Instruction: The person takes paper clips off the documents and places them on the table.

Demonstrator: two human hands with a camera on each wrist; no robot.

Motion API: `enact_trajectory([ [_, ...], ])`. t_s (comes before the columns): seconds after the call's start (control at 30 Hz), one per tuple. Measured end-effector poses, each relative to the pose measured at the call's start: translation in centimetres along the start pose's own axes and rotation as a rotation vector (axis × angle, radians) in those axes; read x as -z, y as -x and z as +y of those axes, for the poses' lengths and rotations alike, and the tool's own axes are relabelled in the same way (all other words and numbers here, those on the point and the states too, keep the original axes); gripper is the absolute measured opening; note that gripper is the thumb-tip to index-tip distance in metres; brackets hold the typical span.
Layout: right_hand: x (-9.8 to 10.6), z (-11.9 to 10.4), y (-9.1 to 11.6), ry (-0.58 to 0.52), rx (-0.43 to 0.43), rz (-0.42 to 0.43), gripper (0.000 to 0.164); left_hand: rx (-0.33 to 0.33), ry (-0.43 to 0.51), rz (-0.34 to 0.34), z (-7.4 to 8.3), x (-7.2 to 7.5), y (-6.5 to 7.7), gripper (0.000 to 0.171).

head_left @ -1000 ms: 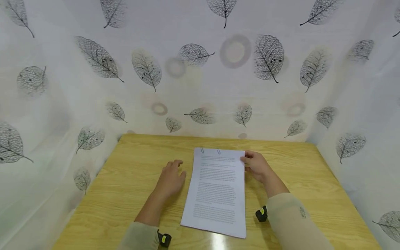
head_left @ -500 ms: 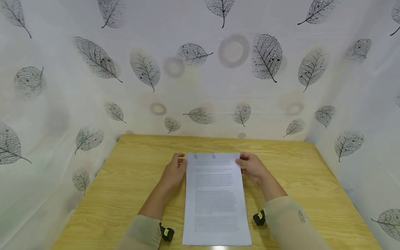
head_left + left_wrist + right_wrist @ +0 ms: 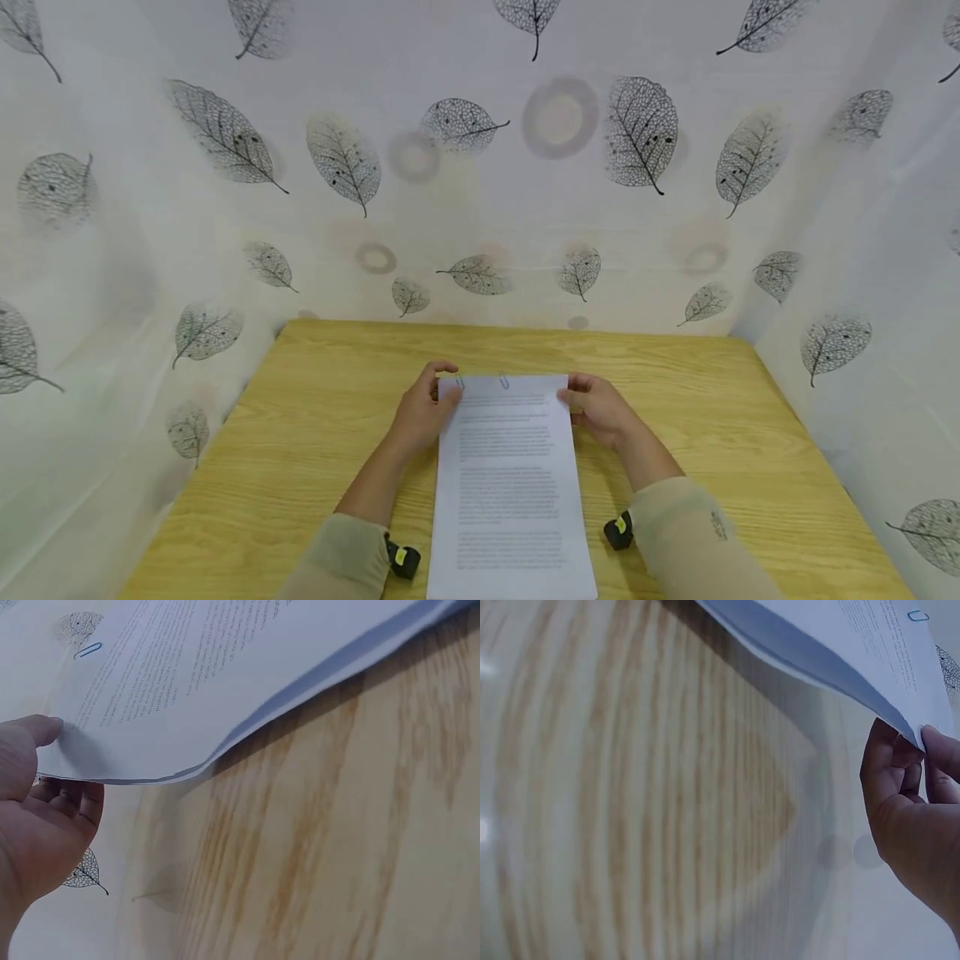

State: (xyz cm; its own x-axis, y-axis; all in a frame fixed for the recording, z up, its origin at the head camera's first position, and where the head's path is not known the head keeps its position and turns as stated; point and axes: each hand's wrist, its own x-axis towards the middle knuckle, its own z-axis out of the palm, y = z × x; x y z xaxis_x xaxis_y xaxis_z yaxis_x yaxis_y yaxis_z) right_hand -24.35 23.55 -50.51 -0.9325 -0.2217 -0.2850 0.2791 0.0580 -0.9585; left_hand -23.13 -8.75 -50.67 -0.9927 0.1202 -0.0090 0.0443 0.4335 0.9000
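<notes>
A stack of printed paper sheets (image 3: 506,492) is between my two hands, with two paper clips on its far edge. One paper clip (image 3: 504,381) sits near the middle of that edge, the other beside my left fingers. My left hand (image 3: 422,410) pinches the far left corner, thumb on top and fingers beneath, as the left wrist view shows. At the far right corner my right hand (image 3: 600,410) pinches the sheets between thumb and fingers. In the right wrist view the paper's side edge (image 3: 810,675) bows and stands above the table.
The wooden table (image 3: 315,358) lies under the paper and both arms. Behind and at both sides hangs a white curtain (image 3: 480,200) printed with leaves. A black wrist device (image 3: 402,558) is on the left sleeve, another (image 3: 618,530) on the right.
My left hand was apart from the paper one second ago, then came to its far left corner and now pinches it. The paper has shifted left and nearer to me, straightening.
</notes>
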Motion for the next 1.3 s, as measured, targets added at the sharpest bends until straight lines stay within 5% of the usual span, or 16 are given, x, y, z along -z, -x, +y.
enact_trajectory([
  [0.27, 0.1, 0.7, -0.4, 0.019, -0.015, -0.009, 0.030, -0.031, -0.069, 0.040, 0.2, -0.1, 0.2, 0.034],
  [1.07, 0.6, 2.5, -0.6, 0.075, -0.068, -0.037, 0.009, -0.035, -0.057, 0.071, 0.1, -0.7, 0.9, 0.039],
  [1.3, 0.5, 2.3, -0.2, 0.061, -0.059, -0.030, 0.006, -0.072, -0.061, 0.143, 0.3, -0.6, 0.5, 0.034],
])
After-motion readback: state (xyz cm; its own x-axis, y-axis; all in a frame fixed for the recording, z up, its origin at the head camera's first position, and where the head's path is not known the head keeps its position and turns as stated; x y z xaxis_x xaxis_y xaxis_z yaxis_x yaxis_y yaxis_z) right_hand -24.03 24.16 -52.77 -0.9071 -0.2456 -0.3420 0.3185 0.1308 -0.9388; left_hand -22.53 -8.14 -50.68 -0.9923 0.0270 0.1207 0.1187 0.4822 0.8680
